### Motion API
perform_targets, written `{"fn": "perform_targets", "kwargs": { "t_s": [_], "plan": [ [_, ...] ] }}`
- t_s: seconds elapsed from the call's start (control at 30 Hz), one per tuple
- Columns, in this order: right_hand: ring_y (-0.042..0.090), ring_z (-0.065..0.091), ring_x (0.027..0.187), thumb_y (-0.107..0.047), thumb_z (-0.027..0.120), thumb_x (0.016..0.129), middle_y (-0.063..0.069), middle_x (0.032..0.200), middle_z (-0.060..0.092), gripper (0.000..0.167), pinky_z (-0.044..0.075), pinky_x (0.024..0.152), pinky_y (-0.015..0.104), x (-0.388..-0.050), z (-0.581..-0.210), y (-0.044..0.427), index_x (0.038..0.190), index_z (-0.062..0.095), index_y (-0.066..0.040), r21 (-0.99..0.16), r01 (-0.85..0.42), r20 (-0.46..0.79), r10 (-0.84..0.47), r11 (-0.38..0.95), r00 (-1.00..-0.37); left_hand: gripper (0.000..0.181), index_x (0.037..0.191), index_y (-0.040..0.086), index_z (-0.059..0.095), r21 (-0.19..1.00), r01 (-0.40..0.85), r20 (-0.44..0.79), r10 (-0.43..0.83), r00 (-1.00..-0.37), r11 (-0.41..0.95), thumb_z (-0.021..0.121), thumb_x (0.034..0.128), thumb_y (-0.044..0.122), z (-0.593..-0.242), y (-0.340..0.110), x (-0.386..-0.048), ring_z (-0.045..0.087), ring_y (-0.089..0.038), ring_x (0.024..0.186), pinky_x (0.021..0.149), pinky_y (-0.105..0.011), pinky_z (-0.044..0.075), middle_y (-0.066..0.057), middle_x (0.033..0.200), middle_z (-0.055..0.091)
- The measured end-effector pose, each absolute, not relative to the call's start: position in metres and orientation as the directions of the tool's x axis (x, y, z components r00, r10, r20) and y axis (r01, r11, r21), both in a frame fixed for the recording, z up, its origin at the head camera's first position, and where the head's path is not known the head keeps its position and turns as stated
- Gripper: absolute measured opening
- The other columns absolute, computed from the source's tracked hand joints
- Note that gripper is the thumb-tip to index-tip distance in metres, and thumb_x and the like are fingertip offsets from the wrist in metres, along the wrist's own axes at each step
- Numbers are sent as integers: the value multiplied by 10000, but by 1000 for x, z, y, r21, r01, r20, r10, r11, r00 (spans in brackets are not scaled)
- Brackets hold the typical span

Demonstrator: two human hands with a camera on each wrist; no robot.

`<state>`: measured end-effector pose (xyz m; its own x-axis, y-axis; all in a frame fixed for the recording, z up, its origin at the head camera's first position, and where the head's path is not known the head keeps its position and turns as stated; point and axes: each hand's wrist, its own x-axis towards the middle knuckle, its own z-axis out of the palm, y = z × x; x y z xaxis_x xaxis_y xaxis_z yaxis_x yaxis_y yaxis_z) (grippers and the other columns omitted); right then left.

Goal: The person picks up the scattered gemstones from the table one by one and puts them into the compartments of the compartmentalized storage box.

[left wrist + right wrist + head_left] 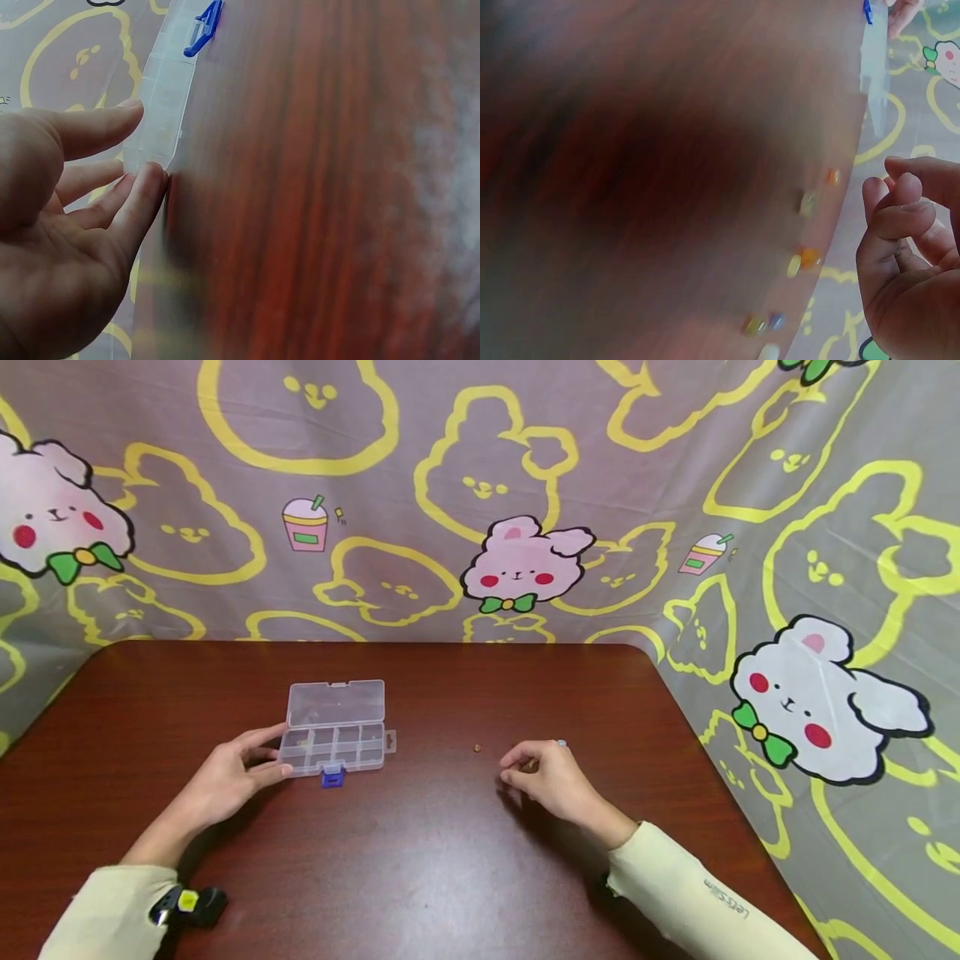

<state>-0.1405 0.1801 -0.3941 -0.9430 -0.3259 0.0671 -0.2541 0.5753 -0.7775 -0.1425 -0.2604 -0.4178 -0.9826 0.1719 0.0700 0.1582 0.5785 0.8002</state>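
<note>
A clear plastic compartment box (pixel 360 747) lies on the table with its lid (pixel 337 703) raised at the back and a blue latch (pixel 332 777) at the front. Around the box's left end, my left hand (pixel 228 777) holds it between thumb and fingers. A faint yellowish bit (pixel 306 742) shows in a left compartment. My right hand (pixel 551 777) hovers over the table to the right, fingers loosely bent, nothing visible between thumb and fingertips. Small beads lie near it: an orange one (pixel 808 257), a yellow one (pixel 793 265), a blue one (pixel 777 321).
A single small bead (pixel 477 747) lies on the brown table (pixel 435 860) between the box and my right hand. A pale blue bead (pixel 561 743) shows behind that hand. Patterned cloth (pixel 390 510) hangs along the table's back and sides.
</note>
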Motion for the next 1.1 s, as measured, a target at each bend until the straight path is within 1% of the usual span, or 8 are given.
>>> {"fn": "perform_targets", "kwargs": {
  "t_s": [0.07, 0.17, 0.2, 0.23, 0.3, 0.4, 0.57, 1.1],
  "plan": [
    [82, 545, 468, -23, 773, 850, -33, 706, 671, 78, 525, 839, 437, -139, -395, 188, 918, 746, -50, -756, -269, 84, -319, 596, -944, 645, 1446, -97, 450, 796, 160, 71, 172, -982, 583, 751, 899, 67, -418, -261, -143, 585, -429, 1104, 729, -146, 470, -306, 1382, 484],
    [73, 555, 482, -26, 776, 846, -40, 713, 684, 87, 513, 861, 448, -136, -396, 198, 919, 746, -63, -745, -274, 94, -310, 609, -946, 649, 1449, -95, 447, 794, 153, 62, 172, -983, 589, 751, 900, 70, -417, -261, -143, 586, -434, 1110, 731, -149, 470, -305, 1384, 485],
    [73, 556, 489, -19, 773, 846, -33, 717, 689, 89, 519, 854, 407, -135, -396, 202, 919, 744, -60, -747, -271, 95, -306, 607, -947, 652, 1451, -92, 446, 792, 148, 57, 171, -984, 592, 752, 900, 74, -417, -260, -143, 585, -435, 1113, 732, -149, 469, -304, 1387, 484],
    [73, 557, 496, -14, 775, 843, -29, 731, 695, 94, 540, 714, 352, -135, -396, 205, 922, 744, -56, -748, -268, 96, -301, 607, -949, 655, 1454, -89, 444, 791, 143, 51, 169, -984, 595, 752, 901, 80, -417, -260, -143, 584, -437, 1116, 733, -150, 468, -304, 1390, 482],
    [75, 559, 516, -3, 776, 840, -20, 752, 700, 104, 473, 492, 283, -133, -395, 212, 929, 746, -47, -755, -258, 92, -291, 604, -952, 664, 1463, -80, 438, 788, 128, 33, 166, -986, 603, 753, 905, 95, -417, -260, -144, 580, -440, 1124, 733, -151, 466, -300, 1397, 475],
    [95, 574, 558, 10, 780, 831, -10, 757, 681, 124, 453, 485, 238, -131, -395, 220, 943, 747, -32, -754, -247, 88, -279, 609, -956, 675, 1471, -72, 431, 787, 111, 15, 161, -987, 607, 755, 906, 106, -417, -259, -144, 574, -441, 1133, 732, -153, 467, -296, 1408, 464],
    [131, 589, 598, 3, 781, 824, -14, 779, 647, 151, 460, 513, 254, -128, -396, 232, 965, 744, -35, -748, -220, 66, -260, 627, -963, 676, 1476, -68, 427, 789, 107, 12, 159, -987, 606, 752, 908, 101, -417, -259, -144, 571, -436, 1136, 731, -152, 468, -292, 1412, 460],
    [74, 526, 509, -9, 809, 808, -10, 769, 613, 175, 430, 477, 246, -123, -411, 261, 949, 713, -47, -716, -185, 63, -202, 673, -977, 677, 1480, -56, 429, 789, 103, 9, 156, -988, 606, 749, 912, 124, -418, -259, -142, 570, -424, 1125, 732, -156, 471, -286, 1403, 471]
  ]
}}
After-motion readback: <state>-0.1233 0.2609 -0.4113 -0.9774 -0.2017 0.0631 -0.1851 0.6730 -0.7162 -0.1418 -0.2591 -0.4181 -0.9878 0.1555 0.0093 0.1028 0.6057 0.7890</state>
